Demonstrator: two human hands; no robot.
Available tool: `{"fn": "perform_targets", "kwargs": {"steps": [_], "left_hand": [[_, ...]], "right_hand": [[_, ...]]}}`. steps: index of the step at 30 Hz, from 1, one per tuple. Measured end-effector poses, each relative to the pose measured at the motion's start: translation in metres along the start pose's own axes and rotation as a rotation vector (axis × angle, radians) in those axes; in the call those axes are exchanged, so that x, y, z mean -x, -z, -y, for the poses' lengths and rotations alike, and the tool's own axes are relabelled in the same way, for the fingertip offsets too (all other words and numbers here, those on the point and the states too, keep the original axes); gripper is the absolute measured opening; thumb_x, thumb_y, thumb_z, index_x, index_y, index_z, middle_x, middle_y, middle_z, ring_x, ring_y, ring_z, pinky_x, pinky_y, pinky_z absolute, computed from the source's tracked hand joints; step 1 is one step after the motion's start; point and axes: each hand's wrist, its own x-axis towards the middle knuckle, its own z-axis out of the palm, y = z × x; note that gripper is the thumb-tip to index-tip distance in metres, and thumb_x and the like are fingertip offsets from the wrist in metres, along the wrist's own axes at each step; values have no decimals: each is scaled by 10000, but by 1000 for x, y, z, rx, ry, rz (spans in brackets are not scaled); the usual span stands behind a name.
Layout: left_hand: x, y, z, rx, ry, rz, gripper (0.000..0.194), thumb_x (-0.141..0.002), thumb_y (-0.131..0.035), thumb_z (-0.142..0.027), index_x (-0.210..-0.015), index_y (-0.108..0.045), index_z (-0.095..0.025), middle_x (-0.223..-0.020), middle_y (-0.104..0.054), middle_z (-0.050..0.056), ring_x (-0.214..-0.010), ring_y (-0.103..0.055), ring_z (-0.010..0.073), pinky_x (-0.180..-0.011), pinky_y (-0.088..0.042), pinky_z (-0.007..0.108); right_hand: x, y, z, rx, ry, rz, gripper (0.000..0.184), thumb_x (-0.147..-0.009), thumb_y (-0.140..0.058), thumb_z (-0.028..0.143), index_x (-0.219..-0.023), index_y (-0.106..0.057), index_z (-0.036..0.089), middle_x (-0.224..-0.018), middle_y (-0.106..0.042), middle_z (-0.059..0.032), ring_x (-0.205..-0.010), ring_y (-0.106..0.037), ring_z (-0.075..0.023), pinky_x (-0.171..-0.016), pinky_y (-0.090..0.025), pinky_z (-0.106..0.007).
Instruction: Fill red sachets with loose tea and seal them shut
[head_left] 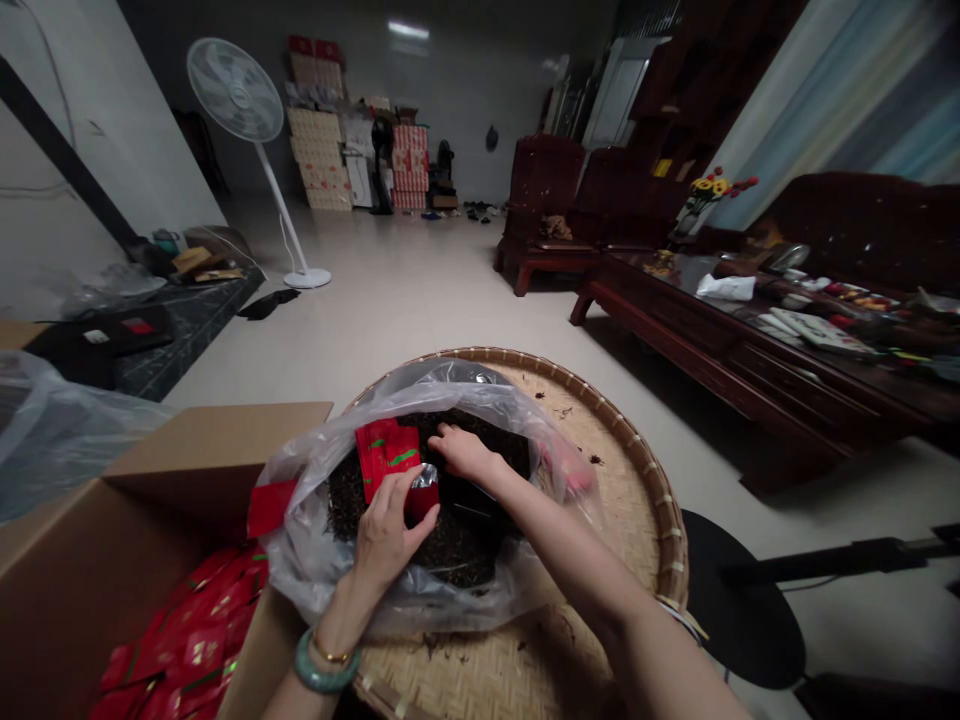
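Note:
My left hand (384,525) is closed round a small red packet (424,498) whose silvery inner lining shows at its open top. Just beyond that packet, my right hand (466,452) has its fingers bent together down among dark dried tea leaves (457,567); exactly what lies between the fingertips is partly hidden. The leaves fill a clear plastic bag (296,540) with its mouth spread wide. On them, at the left, rests a stack of flat red packets (386,450) with green marks. Beneath my right forearm sits a dark, smooth-edged object, too shadowed to name.
A round woven bamboo tray (641,480) carries the bag and some scattered leaves. To the left, an open cardboard box (217,432) contains many red packets (187,640). At right stand a black round base (742,590) and a dark wooden table (697,350); a white fan (240,95) stands farther back.

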Motion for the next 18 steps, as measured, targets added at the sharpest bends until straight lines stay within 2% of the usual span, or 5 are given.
{"fn": "perform_targets", "kwargs": {"steps": [6, 9, 11, 14, 18], "left_hand": [[1, 6, 1, -112, -67, 112, 418, -849, -582, -363, -1240, -488, -249, -1024, -580, 64, -910, -618, 212, -766, -543, 319], [-3, 13, 0, -54, -76, 154, 399, -862, -553, -416, -1209, -528, -219, -1058, -613, 82, -978, -606, 228, -846, -522, 352], [-8, 19, -2, 11, -51, 152, 313, -915, -461, -372, -1152, -577, -204, -1047, -637, 84, -975, -610, 215, -869, -509, 347], [-15, 26, -6, 96, 1, 125, 292, -939, -390, -293, -953, -661, -186, -922, -666, 69, -868, -636, 181, -808, -513, 297], [-26, 32, -9, 125, 64, 134, 227, -875, -495, -282, -790, -680, -181, -803, -674, 46, -738, -643, 160, -658, -507, 241]], "right_hand": [[0, -3, -2, -52, -30, -33, 329, -755, -565, 67, -1058, -596, 191, -1115, -549, -136, -1077, -507, -287, -770, -491, -344], [0, -5, -7, -122, -24, -42, 277, -725, -584, 56, -966, -619, 188, -1016, -575, -98, -969, -547, -240, -767, -464, -312], [1, -6, -13, -189, -19, -60, 272, -691, -621, 65, -932, -619, 190, -972, -572, -67, -905, -551, -204, -762, -442, -285], [4, -7, -21, -320, -19, -115, 274, -661, -635, 71, -908, -610, 185, -939, -553, -40, -838, -530, -169, -745, -416, -266], [14, -5, -28, -559, -34, -225, 229, -647, -619, 76, -850, -604, 180, -898, -545, -22, -812, -499, -154, -760, -398, -273]]}}
